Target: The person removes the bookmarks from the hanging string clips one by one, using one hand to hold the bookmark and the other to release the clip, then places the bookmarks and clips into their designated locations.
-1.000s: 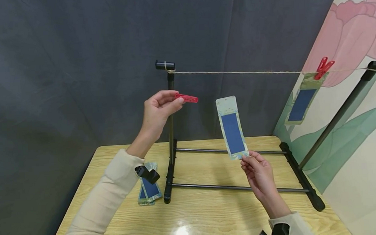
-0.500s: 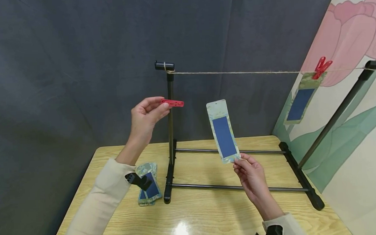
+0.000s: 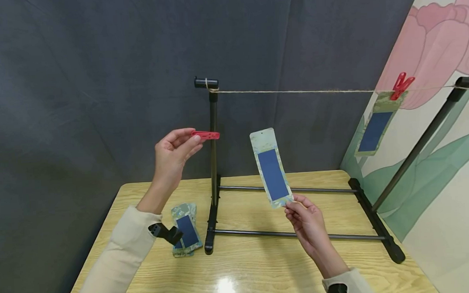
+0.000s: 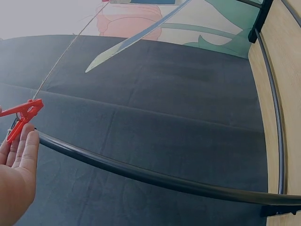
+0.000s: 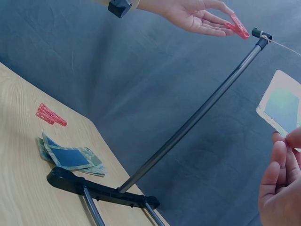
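Note:
A red clothespin (image 3: 205,135) is pinched between the thumb and fingers of my left hand (image 3: 171,156), in front of the left post. In the left wrist view that clothespin (image 4: 26,113) shows side-on at the fingertips. My right hand (image 3: 308,222) pinches the lower end of a bookmark-like card (image 3: 272,167), pale green with a blue panel and a small hole at its top. The card leans slightly left, below the string (image 3: 295,91) and apart from it. At the right, another card (image 3: 377,125) hangs from the string under a red clothespin (image 3: 402,86).
A black stand (image 3: 215,165) rests on the wooden table (image 3: 244,273). Several similar cards (image 3: 186,229) lie stacked left of its foot. Behind them, red clothespins (image 5: 51,115) lie on the table in the right wrist view. A dark cloth (image 3: 117,81) covers the back.
Both hands have moved left and slightly down, the left one with its clothespin and the right one with its card. The hanging card has stayed in place.

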Available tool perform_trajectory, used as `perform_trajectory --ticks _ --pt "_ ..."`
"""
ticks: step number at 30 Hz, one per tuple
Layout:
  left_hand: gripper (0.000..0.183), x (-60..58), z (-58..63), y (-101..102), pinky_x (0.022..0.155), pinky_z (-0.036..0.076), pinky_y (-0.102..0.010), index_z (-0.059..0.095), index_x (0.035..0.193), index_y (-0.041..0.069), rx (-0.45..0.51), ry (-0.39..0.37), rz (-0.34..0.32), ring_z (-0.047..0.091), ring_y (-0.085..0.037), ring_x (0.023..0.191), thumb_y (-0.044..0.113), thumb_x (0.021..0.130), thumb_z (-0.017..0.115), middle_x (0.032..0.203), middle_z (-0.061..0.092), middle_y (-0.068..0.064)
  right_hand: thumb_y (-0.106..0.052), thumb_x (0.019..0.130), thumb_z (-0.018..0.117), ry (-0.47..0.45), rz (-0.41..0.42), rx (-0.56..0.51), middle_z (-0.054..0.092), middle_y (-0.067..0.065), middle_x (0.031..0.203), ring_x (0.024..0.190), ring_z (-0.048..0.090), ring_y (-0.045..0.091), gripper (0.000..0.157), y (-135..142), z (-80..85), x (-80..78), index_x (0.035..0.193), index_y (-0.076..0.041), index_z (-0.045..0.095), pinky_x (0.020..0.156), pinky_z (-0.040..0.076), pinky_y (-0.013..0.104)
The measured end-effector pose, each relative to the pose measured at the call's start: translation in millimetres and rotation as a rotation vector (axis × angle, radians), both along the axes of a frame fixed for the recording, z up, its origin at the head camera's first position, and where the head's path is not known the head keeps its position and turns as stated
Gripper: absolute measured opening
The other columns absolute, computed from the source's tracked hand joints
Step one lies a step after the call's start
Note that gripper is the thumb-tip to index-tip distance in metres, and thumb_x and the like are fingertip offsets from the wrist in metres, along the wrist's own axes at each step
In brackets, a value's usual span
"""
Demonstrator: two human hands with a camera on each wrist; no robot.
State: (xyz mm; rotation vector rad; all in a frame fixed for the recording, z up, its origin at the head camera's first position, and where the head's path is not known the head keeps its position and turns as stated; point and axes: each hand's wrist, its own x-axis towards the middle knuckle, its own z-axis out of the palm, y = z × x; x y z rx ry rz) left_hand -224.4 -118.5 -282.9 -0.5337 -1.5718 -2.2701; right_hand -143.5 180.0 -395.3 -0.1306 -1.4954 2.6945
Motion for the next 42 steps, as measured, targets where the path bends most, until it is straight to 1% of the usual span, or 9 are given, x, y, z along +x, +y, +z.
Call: perform_trajectory --ticks 2,5,8,11,18,25,28,35,42 --pt "0.018 1.0 -1.9 -1 0.081 0.054 -0.038 0.067 0.105 -0.003 0.001 -0.009 0.005 0.069 -0.021 0.084 -0.001 0.087 0.07 0.092 0.067 -0.01 0.007 0.091 0.055 -0.013 -0.001 0.003 0.066 0.003 0.074 0.067 0.063 0.009 0.018 -1 -0.4 -0.7 0.09 -0.008 0.065 0.063 0.052 0.019" --pt "0.024 2.6 -5.0 -4 0.082 0.054 -0.038 0.064 0.108 -0.009 0.006 -0.018 0.014 0.069 -0.023 0.084 0.0 0.087 0.071 0.092 0.067 -0.011 0.007 0.091 0.055 -0.028 0.003 0.002 0.066 0.003 0.074 0.067 0.062 0.009 0.018 -3 -1.8 -1.1 0.09 -0.008 0.065 0.063 0.051 0.019" --pt "0.023 3.8 -8.0 -7 0.082 0.054 -0.038 0.064 0.108 -0.008 0.016 -0.029 0.021 0.069 -0.021 0.084 -0.001 0.087 0.071 0.092 0.066 -0.01 0.007 0.091 0.055 -0.026 0.011 -0.003 0.065 0.003 0.074 0.067 0.062 0.009 0.017 -5 -4.1 -1.1 0.091 -0.007 0.064 0.063 0.051 0.019" --pt "0.02 5.1 -10.6 -11 0.081 0.054 -0.038 0.066 0.106 -0.005 0.032 -0.048 0.028 0.069 -0.02 0.082 -0.001 0.087 0.071 0.091 0.066 -0.009 0.007 0.091 0.055 -0.013 0.024 -0.001 0.065 0.004 0.074 0.067 0.062 0.009 0.015 -7 -6.3 0.4 0.092 -0.006 0.063 0.063 0.051 0.019" --pt "0.028 8.0 -16.5 -23 0.081 0.054 -0.036 0.062 0.111 -0.01 0.063 -0.079 0.044 0.068 -0.02 0.082 0.0 0.086 0.072 0.089 0.065 -0.008 0.008 0.091 0.055 -0.018 0.048 0.007 0.065 0.003 0.073 0.065 0.062 0.008 0.017 -15 -10.9 1.6 0.092 -0.006 0.064 0.062 0.051 0.019" --pt "0.033 11.9 -24.9 -36 0.081 0.053 -0.035 0.061 0.113 -0.011 0.07 -0.118 0.081 0.068 -0.021 0.084 0.003 0.086 0.073 0.089 0.064 -0.008 0.007 0.089 0.057 -0.026 0.071 0.028 0.065 0.003 0.073 0.065 0.062 0.008 0.014 -23 -12.3 2.2 0.095 -0.004 0.063 0.062 0.051 0.019" --pt "0.032 13.9 -29.0 -42 0.081 0.053 -0.035 0.062 0.113 -0.01 0.075 -0.122 0.095 0.068 -0.021 0.085 0.003 0.086 0.073 0.09 0.064 -0.009 0.007 0.089 0.058 -0.021 0.085 0.035 0.065 0.004 0.073 0.065 0.061 0.008 0.013 -27 -12.2 2.4 0.096 -0.003 0.062 0.062 0.051 0.019" --pt "0.02 18.9 -38.5 -54 0.082 0.052 -0.034 0.067 0.106 -0.001 0.111 -0.125 0.107 0.068 -0.019 0.086 0.0 0.086 0.072 0.092 0.066 -0.009 0.008 0.088 0.057 -0.029 0.081 0.043 0.064 0.004 0.072 0.064 0.061 0.008 0.013 -34 -14.0 2.6 0.094 -0.002 0.062 0.061 0.05 0.019" --pt "0.023 26.3 -47.0 -63 0.082 0.052 -0.034 0.064 0.109 -0.006 0.127 -0.142 0.132 0.069 -0.02 0.087 -0.003 0.087 0.069 0.091 0.066 -0.01 0.01 0.087 0.056 -0.034 0.088 0.032 0.064 0.004 0.07 0.062 0.061 0.009 0.015 -42 -19.5 2.5 0.093 -0.002 0.062 0.06 0.05 0.019"
